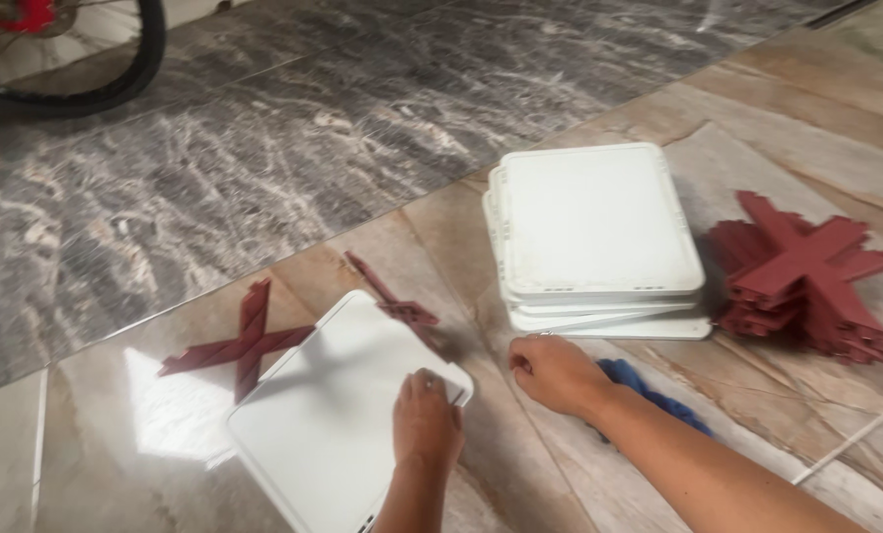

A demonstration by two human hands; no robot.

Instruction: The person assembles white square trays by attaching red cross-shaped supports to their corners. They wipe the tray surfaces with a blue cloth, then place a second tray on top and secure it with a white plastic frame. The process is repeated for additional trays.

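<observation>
While the left hand (426,419) lies flat, palm down, on the near corner of a single white plastic tray (333,415) on the polished stone floor (264,148), the right hand (558,373) rests loosely curled and holding nothing beside a stack of white trays (594,237). A blue cloth (649,395) lies under the right wrist. Dark red cross-shaped pieces lie at the single tray's far edge (244,341), with a pile of them (806,276) right of the stack.

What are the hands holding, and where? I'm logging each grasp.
The left hand presses on the single white panel at its near right corner. The right hand rests on the floor, holding nothing visible.
</observation>
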